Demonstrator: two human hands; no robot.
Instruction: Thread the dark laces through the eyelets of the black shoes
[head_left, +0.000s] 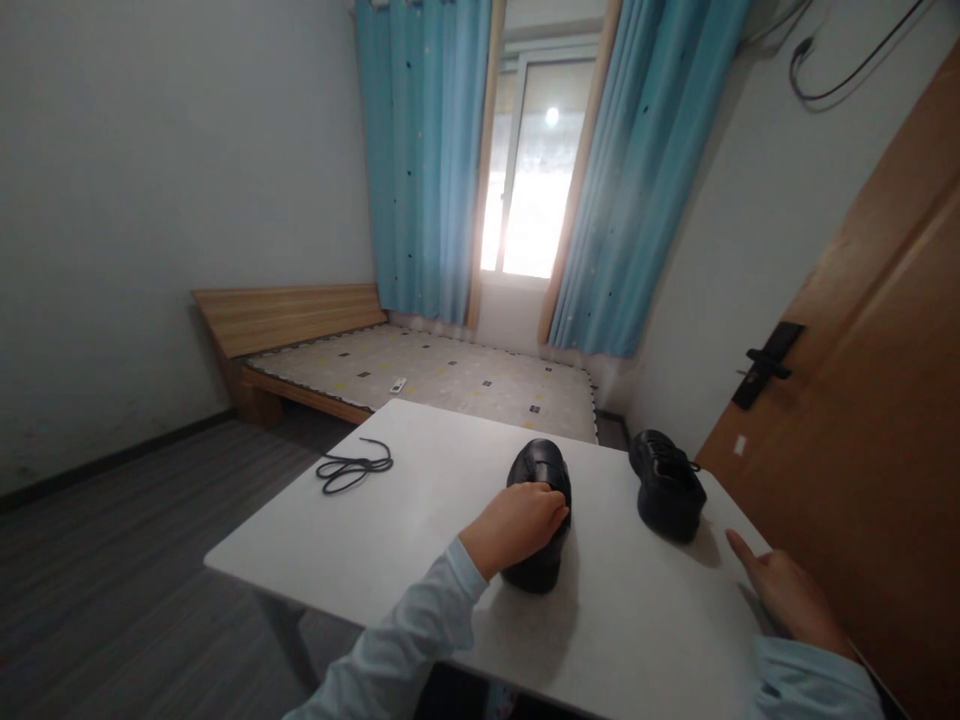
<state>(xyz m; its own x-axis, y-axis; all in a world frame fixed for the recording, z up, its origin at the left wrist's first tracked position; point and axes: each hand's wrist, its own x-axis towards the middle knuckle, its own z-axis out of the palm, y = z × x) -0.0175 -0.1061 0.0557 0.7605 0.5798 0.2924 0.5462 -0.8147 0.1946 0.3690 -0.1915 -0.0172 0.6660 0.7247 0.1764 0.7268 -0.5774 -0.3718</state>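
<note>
From where I stand, the person's left hand (516, 518) is closed over a black shoe (538, 462), thumb and fingers clasped about its upper; that shoe sits upright near the middle of the white table (427, 540), its sole on the tabletop; the right hand (795, 592) is open at the table's right edge, thumb spread, its other fingers partly hidden from me; just beyond it stands a second black shoe (669, 490), well apart from the first; a dark cord (358, 464) lies looped at the far left of the table; as for writing, any marks on the shoes are too dark to read, and the small white label (740, 445) on the brown door (862, 490) is too small to make out
</note>
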